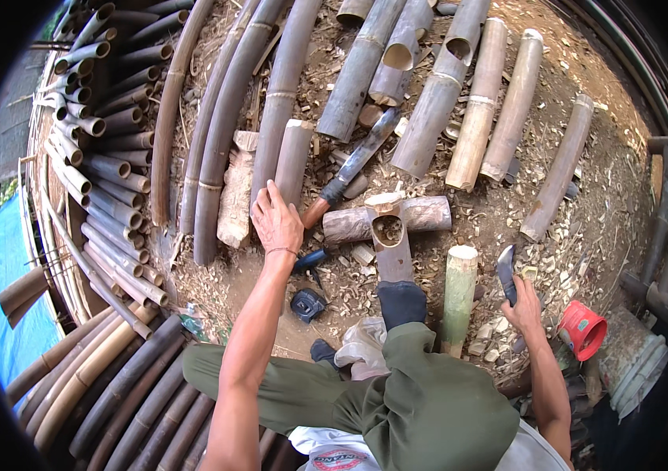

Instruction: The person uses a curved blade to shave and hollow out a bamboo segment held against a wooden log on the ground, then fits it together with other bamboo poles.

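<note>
My left hand (277,218) reaches forward with its fingers stretched out, resting on the near end of a long dark bamboo pole (277,118). Beside those fingers is a shorter bamboo piece (295,161). At the right, my right hand (524,306) is closed round a short curved dark tool with a greyish edge (506,271), perhaps a knife; its exact kind is unclear. Between my hands, a bamboo piece with a cut hole (394,255) lies across a log (428,220). My foot in a dark sock (402,302) touches its near end.
A large blade with a brown handle (361,153) lies ahead, near a blue-handled tool (310,260) and a black tape measure (308,304). A pale green post (459,294) stands centre right. A red container (583,330) and whitish bucket (636,361) are right; stacked bamboo (118,196) fills the left.
</note>
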Tool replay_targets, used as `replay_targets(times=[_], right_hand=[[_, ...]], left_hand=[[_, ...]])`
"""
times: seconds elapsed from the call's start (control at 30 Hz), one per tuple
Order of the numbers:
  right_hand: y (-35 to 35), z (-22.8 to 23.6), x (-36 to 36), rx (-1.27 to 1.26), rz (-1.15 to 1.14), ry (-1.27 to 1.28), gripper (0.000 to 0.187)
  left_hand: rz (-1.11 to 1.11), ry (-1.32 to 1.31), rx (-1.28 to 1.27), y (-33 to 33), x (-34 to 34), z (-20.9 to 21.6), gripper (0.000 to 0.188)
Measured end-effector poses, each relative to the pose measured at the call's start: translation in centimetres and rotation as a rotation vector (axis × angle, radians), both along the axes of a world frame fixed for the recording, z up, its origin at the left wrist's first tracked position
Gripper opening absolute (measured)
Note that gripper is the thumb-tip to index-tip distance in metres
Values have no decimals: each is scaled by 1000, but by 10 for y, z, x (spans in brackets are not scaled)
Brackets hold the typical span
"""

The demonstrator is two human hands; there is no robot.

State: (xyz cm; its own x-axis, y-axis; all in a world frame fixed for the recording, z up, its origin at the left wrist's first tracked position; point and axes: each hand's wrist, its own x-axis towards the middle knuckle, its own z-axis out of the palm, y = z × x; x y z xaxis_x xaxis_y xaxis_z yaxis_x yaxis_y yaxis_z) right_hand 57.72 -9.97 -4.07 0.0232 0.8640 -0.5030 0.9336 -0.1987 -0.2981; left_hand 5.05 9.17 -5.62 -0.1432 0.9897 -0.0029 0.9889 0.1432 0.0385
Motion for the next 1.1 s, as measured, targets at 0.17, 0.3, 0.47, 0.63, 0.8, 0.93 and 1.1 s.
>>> replay_targets(times=[0.17,0.3,0.47,0.63,0.8,0.93,1.1], right_hand=[[69,110,-40,-232,-122,322,65],[173,155,-129,-357,337,322,55],[237,130,-182,-483,819,181,38],[248,102,-187,-497,957,211,35],[245,92,-190,-644,801,395,40],[226,92,-204,-820,564,373,45],[189,81,-218,-839,266,477,52]], left_hand=[[42,-879,-400,-58,61,72,53],[323,-2031,-995,-100,129,93,69],[943,-2410,-867,-91,201,64,70],[1365,-2325,-731,-57,213,71,50],[1348,-2152,-691,-62,200,73,46],[1202,-1852,-836,-63,183,73,43],[1019,-1627,-980,-59,160,67,39]])
